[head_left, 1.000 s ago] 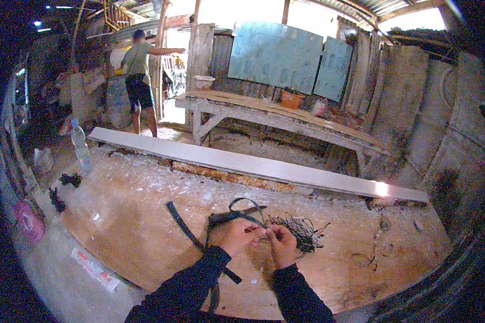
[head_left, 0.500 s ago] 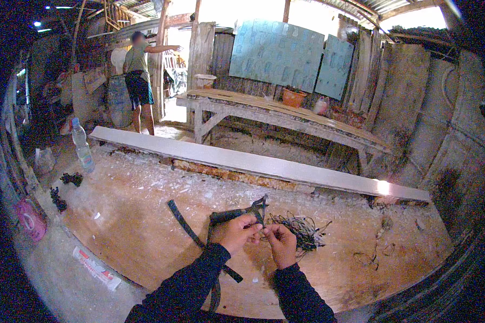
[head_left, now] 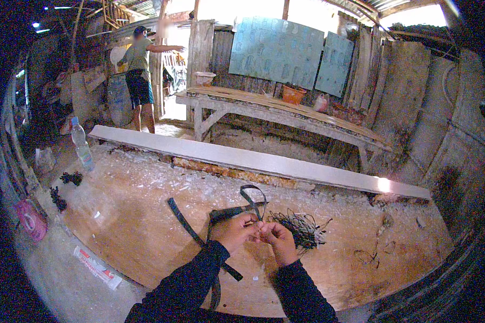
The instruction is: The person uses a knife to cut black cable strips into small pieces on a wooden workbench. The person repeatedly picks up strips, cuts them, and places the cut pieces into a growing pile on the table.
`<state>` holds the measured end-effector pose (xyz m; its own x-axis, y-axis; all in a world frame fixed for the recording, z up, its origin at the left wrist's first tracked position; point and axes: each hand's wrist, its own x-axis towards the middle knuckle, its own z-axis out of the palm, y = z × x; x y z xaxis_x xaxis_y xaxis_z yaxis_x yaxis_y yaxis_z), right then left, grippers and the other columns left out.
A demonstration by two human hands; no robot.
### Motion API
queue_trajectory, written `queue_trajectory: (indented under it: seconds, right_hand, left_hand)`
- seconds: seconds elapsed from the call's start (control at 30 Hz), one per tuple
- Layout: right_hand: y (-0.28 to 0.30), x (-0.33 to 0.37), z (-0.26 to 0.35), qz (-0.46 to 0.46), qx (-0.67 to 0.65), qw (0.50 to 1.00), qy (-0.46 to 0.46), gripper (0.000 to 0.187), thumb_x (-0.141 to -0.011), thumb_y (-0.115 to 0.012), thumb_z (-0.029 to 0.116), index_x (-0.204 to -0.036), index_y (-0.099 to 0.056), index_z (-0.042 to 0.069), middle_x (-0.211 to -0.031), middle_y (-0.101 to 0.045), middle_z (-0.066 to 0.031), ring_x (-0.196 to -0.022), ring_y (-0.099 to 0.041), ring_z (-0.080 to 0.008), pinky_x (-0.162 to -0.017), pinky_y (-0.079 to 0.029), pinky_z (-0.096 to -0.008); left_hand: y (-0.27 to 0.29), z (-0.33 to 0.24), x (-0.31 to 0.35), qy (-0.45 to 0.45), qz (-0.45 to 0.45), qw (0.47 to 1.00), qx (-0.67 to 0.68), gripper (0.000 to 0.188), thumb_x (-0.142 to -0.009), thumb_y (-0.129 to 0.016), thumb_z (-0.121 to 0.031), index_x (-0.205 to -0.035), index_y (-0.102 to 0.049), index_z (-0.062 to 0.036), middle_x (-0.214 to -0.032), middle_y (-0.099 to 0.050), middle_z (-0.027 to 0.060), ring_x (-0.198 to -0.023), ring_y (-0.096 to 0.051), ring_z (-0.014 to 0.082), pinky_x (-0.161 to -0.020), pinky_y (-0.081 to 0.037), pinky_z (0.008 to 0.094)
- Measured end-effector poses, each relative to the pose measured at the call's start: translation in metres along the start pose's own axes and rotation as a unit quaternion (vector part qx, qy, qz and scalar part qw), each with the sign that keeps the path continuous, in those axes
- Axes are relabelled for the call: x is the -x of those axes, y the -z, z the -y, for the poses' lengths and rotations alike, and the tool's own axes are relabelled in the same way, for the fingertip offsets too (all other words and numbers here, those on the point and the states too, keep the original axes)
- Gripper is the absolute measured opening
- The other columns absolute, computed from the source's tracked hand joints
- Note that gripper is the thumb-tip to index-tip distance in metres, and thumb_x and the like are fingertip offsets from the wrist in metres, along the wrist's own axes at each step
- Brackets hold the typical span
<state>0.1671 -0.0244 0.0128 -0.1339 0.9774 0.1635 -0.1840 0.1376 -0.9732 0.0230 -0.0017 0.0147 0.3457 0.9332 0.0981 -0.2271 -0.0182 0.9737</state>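
Both hands are meeting over the middle of the worktop (head_left: 134,231), between its far and near edges. The left hand (head_left: 236,232) is curling with its thumb and fingers nearly closed, and the right hand (head_left: 277,241) is pinching right against it. Both seem to be gripping the lower end of a narrow black loop (head_left: 264,196), which is arching up toward the far edge; the fingers are hiding exactly where each one is holding. A dark band (head_left: 223,214) is lying just beyond the left hand, and a strip (head_left: 183,219) is running slantwise beneath the left wrist toward the near edge. Tangled cords (head_left: 299,229) are lying just beside the right hand, on the side of the worktop's right edge.

The main risk is probably the loop springing open, since only fingertips are gripping so thin a piece. The cords are sitting so close that a strand could be catching on the right fingers or sleeve and dragging the tangle along. The left forearm, crossing over the strip, could be pulling it askew. White flakes (head_left: 161,169) are littering the far edge, and grit could be sticking to anything dropped there. A bottle (head_left: 81,144) is standing by the far left corner; a hard knock could be toppling it.
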Motion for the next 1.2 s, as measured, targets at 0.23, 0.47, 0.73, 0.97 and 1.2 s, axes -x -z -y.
queue_trajectory:
  seconds: [0.23,0.47,0.73,0.97,1.2]
  right_hand:
    - [0.005,-0.005,-0.007,0.009,0.078,0.996,0.031,0.009,-0.077,-0.058,0.012,-0.076,-0.054,0.005,-0.073,-0.056,0.0003,-0.066,-0.049,-0.0078,-0.062,-0.040,-0.0212]
    - [0.006,-0.005,-0.011,-0.025,0.099,0.994,0.030,0.009,-0.075,-0.060,0.009,-0.079,-0.056,0.002,-0.073,-0.057,-0.0007,-0.067,-0.051,-0.0085,-0.063,-0.042,-0.0223]
    - [0.010,-0.007,-0.013,-0.056,0.081,0.992,0.082,0.011,-0.072,-0.061,0.003,-0.082,-0.056,0.002,-0.079,-0.059,-0.0041,-0.071,-0.055,-0.0107,-0.066,-0.045,-0.0232]
    - [0.007,-0.007,-0.010,-0.064,-0.004,0.997,0.033,0.014,-0.071,-0.060,-0.001,-0.085,-0.056,0.001,-0.080,-0.058,-0.0046,-0.073,-0.056,-0.0130,-0.068,-0.047,-0.0262]
    - [0.004,-0.003,-0.005,-0.028,-0.096,0.995,0.027,0.016,-0.071,-0.060,-0.001,-0.086,-0.056,0.002,-0.080,-0.058,-0.0049,-0.072,-0.056,-0.0139,-0.069,-0.047,-0.0281]
  left_hand:
    - [-0.003,-0.007,0.003,0.039,-0.029,0.997,0.066,0.014,-0.081,-0.054,-0.020,-0.087,-0.054,-0.0074,-0.073,-0.055,-0.0022,-0.058,-0.048,0.0038,-0.049,-0.038,0.0164]
    - [-0.003,-0.008,0.003,0.045,-0.040,0.992,0.111,0.012,-0.081,-0.053,-0.017,-0.090,-0.054,-0.0083,-0.079,-0.056,-0.0008,-0.067,-0.050,0.0075,-0.054,-0.039,0.0197]
    - [0.000,-0.002,0.000,0.037,-0.030,0.989,0.143,0.013,-0.080,-0.055,-0.016,-0.088,-0.052,-0.0058,-0.079,-0.057,0.0018,-0.071,-0.055,0.0104,-0.058,-0.045,0.0226]
    - [0.005,0.005,-0.006,0.018,0.033,0.984,0.171,0.012,-0.081,-0.054,-0.013,-0.087,-0.050,-0.0042,-0.080,-0.057,0.0037,-0.073,-0.056,0.0125,-0.062,-0.047,0.0246]
    - [0.005,0.007,-0.005,0.010,0.037,0.981,0.189,0.011,-0.081,-0.054,-0.013,-0.089,-0.050,-0.0061,-0.081,-0.057,0.0039,-0.075,-0.056,0.0129,-0.063,-0.048,0.0260]
